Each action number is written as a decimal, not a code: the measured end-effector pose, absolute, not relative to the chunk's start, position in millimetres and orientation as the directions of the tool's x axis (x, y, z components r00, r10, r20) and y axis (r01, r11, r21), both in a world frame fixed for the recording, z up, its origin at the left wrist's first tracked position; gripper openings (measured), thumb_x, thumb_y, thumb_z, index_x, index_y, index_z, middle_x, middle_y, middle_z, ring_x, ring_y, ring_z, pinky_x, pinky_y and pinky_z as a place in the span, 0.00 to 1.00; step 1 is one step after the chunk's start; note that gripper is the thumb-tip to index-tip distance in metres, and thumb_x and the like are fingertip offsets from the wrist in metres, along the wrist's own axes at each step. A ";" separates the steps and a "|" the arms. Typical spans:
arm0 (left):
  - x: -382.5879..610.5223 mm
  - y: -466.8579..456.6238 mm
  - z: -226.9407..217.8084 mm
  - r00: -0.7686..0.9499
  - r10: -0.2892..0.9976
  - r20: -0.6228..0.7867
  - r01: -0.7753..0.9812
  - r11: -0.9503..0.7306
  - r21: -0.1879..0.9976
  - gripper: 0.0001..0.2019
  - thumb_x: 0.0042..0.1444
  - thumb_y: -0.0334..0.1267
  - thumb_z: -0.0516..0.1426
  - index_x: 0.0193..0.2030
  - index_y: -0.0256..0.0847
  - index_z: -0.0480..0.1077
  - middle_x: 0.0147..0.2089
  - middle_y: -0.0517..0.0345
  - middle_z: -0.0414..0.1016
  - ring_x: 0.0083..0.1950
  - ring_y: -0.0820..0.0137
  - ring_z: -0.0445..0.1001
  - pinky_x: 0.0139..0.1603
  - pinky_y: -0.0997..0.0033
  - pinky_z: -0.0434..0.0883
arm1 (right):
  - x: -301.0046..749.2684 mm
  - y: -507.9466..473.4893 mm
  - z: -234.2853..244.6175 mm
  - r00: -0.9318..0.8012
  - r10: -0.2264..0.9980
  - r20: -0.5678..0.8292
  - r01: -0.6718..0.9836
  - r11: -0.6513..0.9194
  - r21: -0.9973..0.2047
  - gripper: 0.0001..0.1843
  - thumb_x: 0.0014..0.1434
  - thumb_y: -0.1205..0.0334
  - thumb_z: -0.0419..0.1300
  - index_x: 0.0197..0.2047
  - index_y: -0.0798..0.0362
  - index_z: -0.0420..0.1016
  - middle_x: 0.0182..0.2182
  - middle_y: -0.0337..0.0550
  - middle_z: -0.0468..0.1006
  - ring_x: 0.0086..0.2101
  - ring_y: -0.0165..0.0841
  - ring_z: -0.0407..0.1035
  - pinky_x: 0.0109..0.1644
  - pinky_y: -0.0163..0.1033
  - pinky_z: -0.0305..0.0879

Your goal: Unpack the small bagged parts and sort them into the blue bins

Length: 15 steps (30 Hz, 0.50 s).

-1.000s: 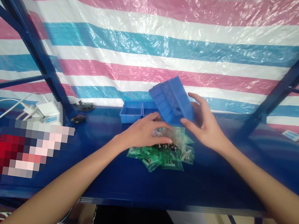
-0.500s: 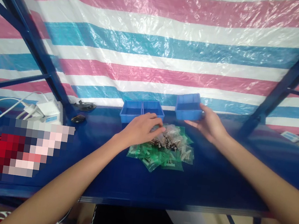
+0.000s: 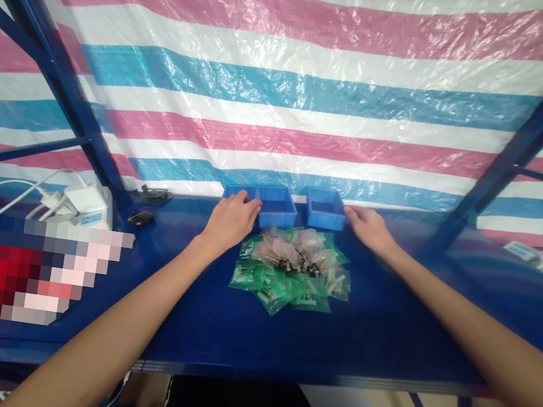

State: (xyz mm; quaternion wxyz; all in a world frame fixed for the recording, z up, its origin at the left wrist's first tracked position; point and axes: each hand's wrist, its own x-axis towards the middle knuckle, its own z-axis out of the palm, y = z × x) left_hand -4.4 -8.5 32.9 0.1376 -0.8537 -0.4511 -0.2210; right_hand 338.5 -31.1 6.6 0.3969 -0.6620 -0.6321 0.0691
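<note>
Left hand (image 3: 231, 219) is partly covering left blue tray (image 3: 240, 188), fingers curling beside middle blue tray (image 3: 277, 219); whether gripping, not discernible. Right hand (image 3: 371, 231) is touching right side of right blue tray (image 3: 324, 220), fingertips lying close together; pinch on wall unclear. Trays are standing upright on blue table (image 3: 383, 340), right one sitting apart, behind piled bags (image 3: 293, 267) containing small parts.
</note>
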 end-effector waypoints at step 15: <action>-9.1 7.9 21.6 0.548 0.691 0.471 0.728 -0.672 0.138 0.16 0.71 0.41 0.50 0.55 0.44 0.78 0.43 0.52 0.75 0.44 0.63 0.77 0.47 0.66 0.71 | 328.7 -31.4 -3.3 -0.196 0.869 0.453 0.789 0.415 -0.453 0.20 0.69 0.55 0.49 0.53 0.50 0.79 0.46 0.47 0.84 0.45 0.45 0.77 0.54 0.50 0.70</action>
